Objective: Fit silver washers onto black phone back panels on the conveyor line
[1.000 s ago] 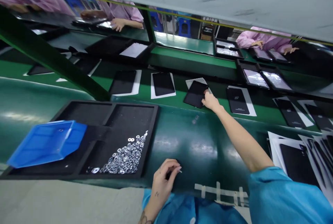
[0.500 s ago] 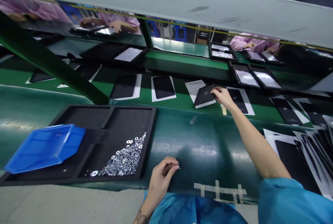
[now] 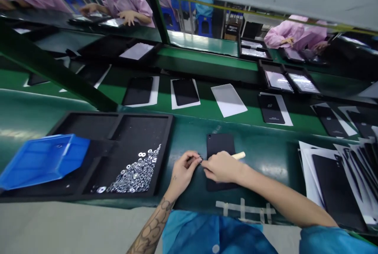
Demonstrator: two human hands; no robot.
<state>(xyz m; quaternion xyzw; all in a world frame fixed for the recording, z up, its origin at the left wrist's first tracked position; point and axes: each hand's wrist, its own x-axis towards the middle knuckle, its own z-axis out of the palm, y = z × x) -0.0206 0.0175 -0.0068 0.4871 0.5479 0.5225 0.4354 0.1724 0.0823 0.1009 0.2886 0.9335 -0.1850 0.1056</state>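
Observation:
A black tablet-like panel (image 3: pixel 220 142) with a camera hole in its corner lies flat on the green bench before me. Over its middle is my right hand (image 3: pixel 223 167), closed around a cream-coloured stick (image 3: pixel 239 155) whose end sticks out behind the knuckles. My left hand (image 3: pixel 183 170) is pinched just left of the panel, its fingertips close to those of my right hand. A tiny dark, shiny piece shows at that pinch, too small to name. Left of it, a black divided tray (image 3: pixel 165 147) holds a heap of small silver rings (image 3: pixel 134 175).
A blue plastic bin (image 3: pixel 47 161) lies tilted on the tray. Along the green belt (image 3: pixel 183 118) lie several black panels on white sheets, and one bare white sheet (image 3: pixel 229 99). Stacked panels and sheets (image 3: pixel 333 183) stand at right. Co-workers in pink sleeves (image 3: pixel 295 35) work across the line.
My right hand has brought the black panel from its white sheet onto the bench. The cream stick has come along in that hand. My left hand stays pinched, now beside the panel.

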